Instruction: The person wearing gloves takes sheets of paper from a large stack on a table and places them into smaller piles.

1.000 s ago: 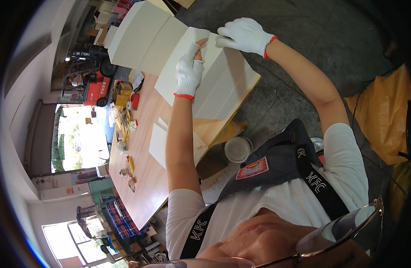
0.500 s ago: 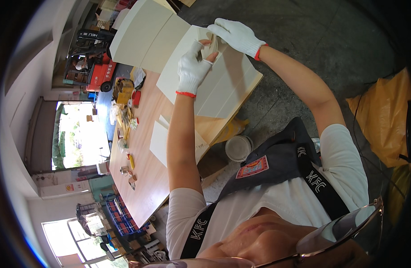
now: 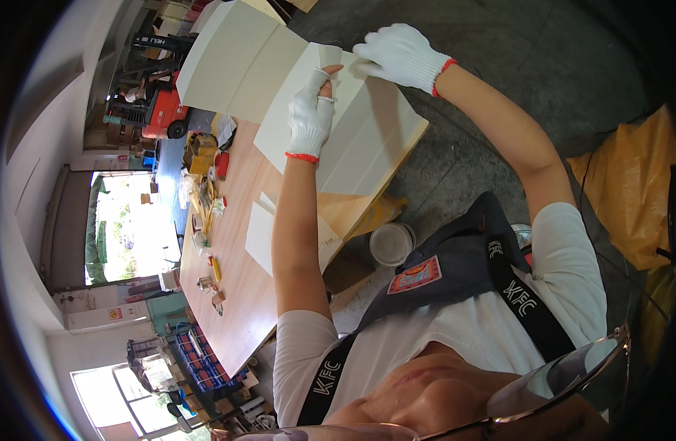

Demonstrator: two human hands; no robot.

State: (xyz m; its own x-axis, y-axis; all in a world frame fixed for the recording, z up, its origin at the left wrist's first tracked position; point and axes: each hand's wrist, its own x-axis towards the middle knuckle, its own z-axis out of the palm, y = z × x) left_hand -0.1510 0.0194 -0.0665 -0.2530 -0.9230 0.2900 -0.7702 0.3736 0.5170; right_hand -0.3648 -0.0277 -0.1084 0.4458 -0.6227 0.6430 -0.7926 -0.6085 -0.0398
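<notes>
White knit gloves with red cuffs cover both my hands. The thumb and index finger of my left hand point(image 3: 308, 121) stick out bare, drawn together beside a small pale piece point(image 3: 328, 56). That piece seems to be held in them, over a large off-white panel point(image 3: 352, 140) on the table. To the right, my right hand point(image 3: 404, 57) is closed with its fingers curled, just beyond the panel's far right edge. What its fingertips hold, if anything, is hidden. A second off-white panel point(image 3: 242, 66) lies farther left and slightly overlaps the first.
The wooden table point(image 3: 231, 294) carries smaller white sheets point(image 3: 263, 231) and scattered tools. A lidded pail point(image 3: 391, 244) stands by its right edge. An orange plastic sheet point(image 3: 632, 191) hangs at the right. A red forklift point(image 3: 163, 110) is at the far left.
My right hand has moved right, away from the left hand, and its fingers have curled. My left thumb and index finger have come closer together. The fanned pale strip between the hands no longer shows there.
</notes>
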